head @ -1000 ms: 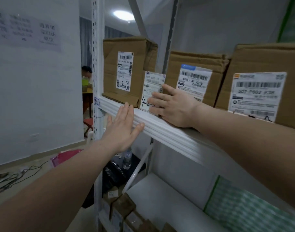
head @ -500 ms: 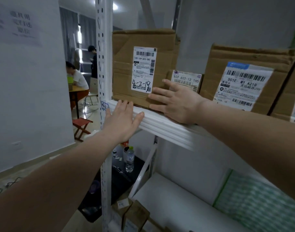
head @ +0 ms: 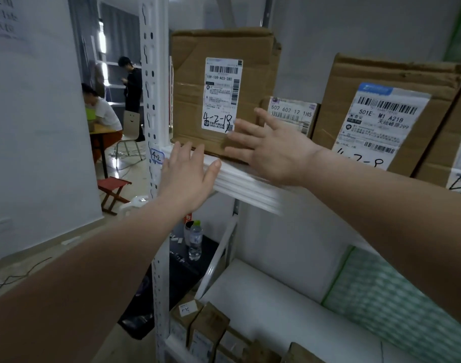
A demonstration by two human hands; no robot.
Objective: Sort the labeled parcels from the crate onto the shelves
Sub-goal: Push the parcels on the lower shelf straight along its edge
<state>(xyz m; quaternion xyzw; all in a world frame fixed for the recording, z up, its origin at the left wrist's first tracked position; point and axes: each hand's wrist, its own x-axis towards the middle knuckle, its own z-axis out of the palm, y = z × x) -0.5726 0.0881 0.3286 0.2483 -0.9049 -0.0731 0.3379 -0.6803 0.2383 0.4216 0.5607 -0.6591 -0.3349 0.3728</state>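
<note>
Centre frame: the small parcel (head: 292, 113) sat deeper on the shelf (head: 246, 186), apparently placed; right hand (head: 274, 150) and left hand (head: 187, 176) were off it, fingers spread.

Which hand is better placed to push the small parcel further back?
Probably the right hand: it is open just before the small parcel; the left hand is lower, at the shelf edge.

Small parcel (head: 293, 113): lower half hidden behind the right hand (head: 274, 153).
Rightmost box (head: 457, 163): cut off by the picture's edge; handwritten code incomplete.
Shelf edge (head: 246, 184): smeared by blur.
Wall notice (head: 1, 19): blurred, cropped at the top-left corner.
Lower-shelf boxes (head: 208, 334): cut by the bottom edge; labels too small to read.
</note>
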